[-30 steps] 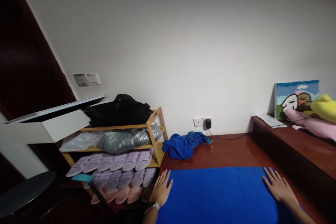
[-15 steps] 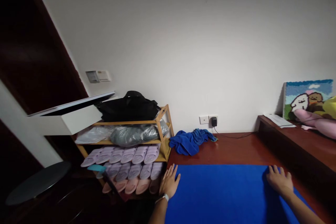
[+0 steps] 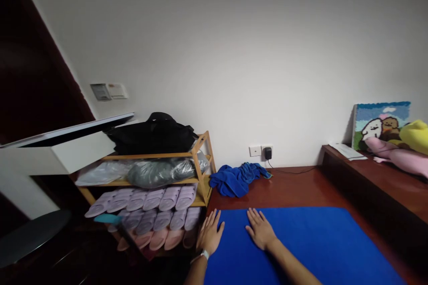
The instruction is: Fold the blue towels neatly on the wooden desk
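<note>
Found in head view: left hand (image 3: 210,234) and right hand (image 3: 261,231) flattened, gripping nothing, one at the left border of blue cloth (image 3: 314,236), the other nearer its middle. Noted cloth beside left edge of wooden table (image 3: 297,187), extending mostly rightward (long axis undeterminable, near end cut off).

One left hand (image 3: 210,235) and one right hand (image 3: 261,233), two in all, rest on one flat blue cloth (image 3: 310,236); one crumpled blue towel (image 3: 234,181) lies at the far left corner of the tabletop (image 3: 294,187). Atop the raised ledge (image 3: 381,176) at right: one picture panel (image 3: 371,129) and two plush toys, one pink (image 3: 397,153), one yellow (image 3: 417,136). One wooden rack (image 3: 167,156) carries one black bag (image 3: 154,138) on its top shelf, with six lavender slippers (image 3: 154,199) in the upper row; the lower rows, partly hidden, cannot be fully counted.
</note>
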`<state>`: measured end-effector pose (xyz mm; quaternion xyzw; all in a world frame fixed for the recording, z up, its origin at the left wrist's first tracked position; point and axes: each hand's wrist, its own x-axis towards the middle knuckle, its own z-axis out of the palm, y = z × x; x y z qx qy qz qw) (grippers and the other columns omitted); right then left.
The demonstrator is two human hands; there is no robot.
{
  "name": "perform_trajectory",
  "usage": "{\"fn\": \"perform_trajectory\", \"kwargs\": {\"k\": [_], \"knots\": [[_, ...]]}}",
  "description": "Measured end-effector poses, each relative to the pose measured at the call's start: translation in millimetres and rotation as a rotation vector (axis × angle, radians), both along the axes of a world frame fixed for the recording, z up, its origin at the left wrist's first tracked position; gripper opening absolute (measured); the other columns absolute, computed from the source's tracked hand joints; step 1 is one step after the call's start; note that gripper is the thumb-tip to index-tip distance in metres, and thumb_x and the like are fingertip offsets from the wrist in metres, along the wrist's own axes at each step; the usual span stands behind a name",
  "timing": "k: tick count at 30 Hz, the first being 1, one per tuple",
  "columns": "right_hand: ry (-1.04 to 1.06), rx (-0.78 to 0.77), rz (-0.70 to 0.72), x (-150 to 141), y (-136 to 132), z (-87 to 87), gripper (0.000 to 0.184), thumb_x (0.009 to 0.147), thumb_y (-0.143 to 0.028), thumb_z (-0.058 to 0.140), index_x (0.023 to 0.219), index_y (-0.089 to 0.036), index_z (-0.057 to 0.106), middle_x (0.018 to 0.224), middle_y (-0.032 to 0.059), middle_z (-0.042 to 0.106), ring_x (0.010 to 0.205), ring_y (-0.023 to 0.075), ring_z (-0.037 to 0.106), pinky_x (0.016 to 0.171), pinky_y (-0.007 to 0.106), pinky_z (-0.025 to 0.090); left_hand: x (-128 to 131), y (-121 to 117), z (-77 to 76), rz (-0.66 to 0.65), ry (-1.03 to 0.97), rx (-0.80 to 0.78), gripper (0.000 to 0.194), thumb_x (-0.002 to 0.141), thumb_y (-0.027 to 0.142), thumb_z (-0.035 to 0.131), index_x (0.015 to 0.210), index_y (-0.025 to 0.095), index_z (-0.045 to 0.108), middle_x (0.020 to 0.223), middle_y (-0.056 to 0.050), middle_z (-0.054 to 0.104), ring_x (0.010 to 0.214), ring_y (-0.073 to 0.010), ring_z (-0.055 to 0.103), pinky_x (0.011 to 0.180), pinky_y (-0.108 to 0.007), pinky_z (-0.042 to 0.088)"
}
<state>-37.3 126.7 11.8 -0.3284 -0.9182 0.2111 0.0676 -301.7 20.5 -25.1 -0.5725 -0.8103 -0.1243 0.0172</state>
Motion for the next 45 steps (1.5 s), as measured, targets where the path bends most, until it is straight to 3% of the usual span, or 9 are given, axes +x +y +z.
{"fn": "perform_trajectory", "kwargs": {"k": [10,15,21,26,31,36,39,42,45], "knots": [[-0.253,0.186,-0.557,307.1,138.0,-66.1,0.073,0.100,-0.049,0.022,0.163,-0.018,0.042,0.172,0.0118,0.035,0.159,0.0307,0.030,0.128,0.056,0.027,-2.2,0.8,-1.3,0.007,-0.004,0.016,0.062,0.105,0.048,0.037,0.162,0.023,0.044,0.171,-0.008,0.040,0.157,-0.0254,0.038,0.130,-0.047,0.029],[-0.284,0.271,-0.648,370.2,157.1,-91.4,0.072,0.098,-0.045,0.021,0.159,-0.018,0.048,0.171,0.0129,0.036,0.159,0.0320,0.028,0.126,0.059,0.029,-4.9,1.4,-1.3,-0.002,0.004,0.012,0.062,0.105,0.049,0.036,0.162,0.025,0.044,0.171,-0.006,0.041,0.157,-0.0257,0.038,0.130,-0.047,0.029],[-0.373,0.200,-0.686,360.9,156.1,-78.7,0.075,0.099,-0.043,0.019,0.166,-0.013,0.034,0.175,0.0095,0.027,0.161,0.0280,0.024,0.128,0.053,0.028,-1.1,-1.4,6.2,-0.004,-0.001,-0.005,0.062,0.105,0.049,0.036,0.162,0.026,0.043,0.171,-0.006,0.040,0.158,-0.0249,0.037,0.131,-0.047,0.028],[-0.376,0.187,-0.740,332.4,152.3,-50.4,0.072,0.100,-0.038,0.019,0.162,-0.007,0.041,0.168,0.0151,0.040,0.157,0.0319,0.034,0.127,0.055,0.030,0.7,-2.2,7.2,-0.006,0.001,-0.019,0.062,0.106,0.047,0.034,0.163,0.023,0.042,0.172,-0.008,0.038,0.158,-0.0233,0.035,0.131,-0.046,0.027],[-0.123,0.304,-0.457,210.6,94.1,-18.2,0.068,0.102,-0.034,0.021,0.159,-0.006,0.046,0.167,0.0155,0.042,0.158,0.0321,0.033,0.130,0.054,0.026,1.1,-1.0,3.2,0.004,-0.004,0.007,0.061,0.106,0.048,0.035,0.162,0.025,0.043,0.171,-0.008,0.039,0.157,-0.0229,0.037,0.131,-0.046,0.028],[0.047,0.108,-0.085,56.5,5.0,0.9,0.069,0.107,-0.050,0.024,0.166,-0.016,0.035,0.173,0.0088,0.028,0.162,0.0273,0.022,0.133,0.052,0.019,3.7,-2.6,5.7,0.000,-0.012,-0.008,0.062,0.106,0.047,0.034,0.163,0.021,0.042,0.172,-0.009,0.037,0.158,-0.0242,0.035,0.132,-0.046,0.027],[0.031,0.013,0.002,3.5,-25.6,3.1,0.074,0.106,-0.057,0.025,0.167,-0.015,0.030,0.174,0.0092,0.024,0.163,0.0271,0.018,0.133,0.051,0.015,3.5,-3.8,5.5,0.007,-0.006,-0.018,0.063,0.107,0.048,0.033,0.164,0.022,0.040,0.173,-0.008,0.035,0.159,-0.0240,0.033,0.132,-0.046,0.026],[0.004,-0.001,-0.010,-4.7,-26.5,-0.6,0.076,0.105,-0.059,0.025,0.167,-0.015,0.029,0.174,0.0092,0.024,0.163,0.0269,0.018,0.134,0.049,0.014,1.7,-4.2,3.2,0.010,0.000,-0.020,0.063,0.107,0.049,0.032,0.164,0.024,0.040,0.173,-0.007,0.035,0.159,-0.0239,0.034,0.132,-0.047,0.026],[0.005,0.035,-0.076,32.5,-1.0,-10.8,0.075,0.104,-0.061,0.026,0.166,-0.019,0.032,0.173,0.0074,0.027,0.162,0.0269,0.021,0.133,0.050,0.015,0.8,-4.2,2.6,0.011,0.000,-0.018,0.063,0.107,0.050,0.033,0.164,0.025,0.040,0.173,-0.006,0.035,0.159,-0.0238,0.035,0.131,-0.046,0.027]]}}
